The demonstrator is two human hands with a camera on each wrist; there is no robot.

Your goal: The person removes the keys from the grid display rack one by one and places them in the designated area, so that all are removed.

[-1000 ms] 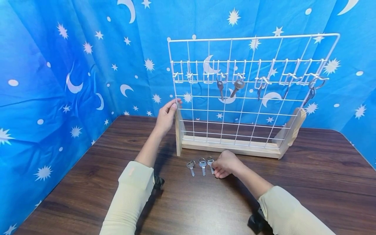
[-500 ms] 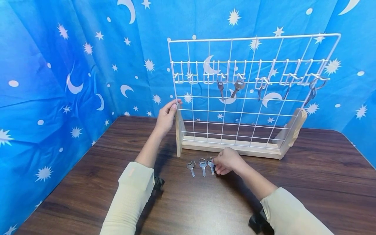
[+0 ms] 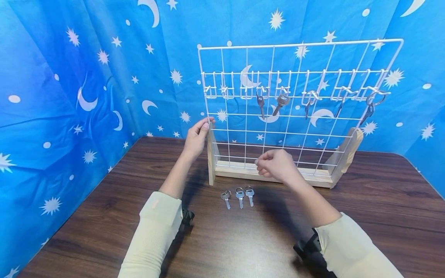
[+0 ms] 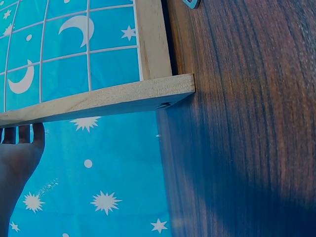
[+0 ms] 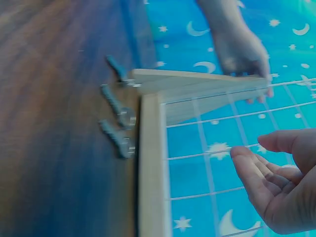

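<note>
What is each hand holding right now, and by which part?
The left hand grips the wire rack by its left edge wire, just above the wooden base. The right hand holds nothing visible; its fingers are loosely curled.

A white wire rack (image 3: 299, 77) on a wooden base (image 3: 271, 174) stands on the dark wooden table (image 3: 222, 239), backed by a blue star-and-moon cloth (image 3: 69, 77). The left hand (image 3: 198, 137) grips the rack's upright edge at its 9 o'clock side. The right hand (image 3: 276, 165) hovers in front of the rack's lower wires at 6 o'clock, fingers loosely curled with thumb and forefinger close together; whether it holds anything is unclear. Three keys (image 3: 239, 195) lie side by side on the table at the right hand's 7 o'clock. Five hanging keys (image 3: 282, 101) dangle from the hook row.
</note>
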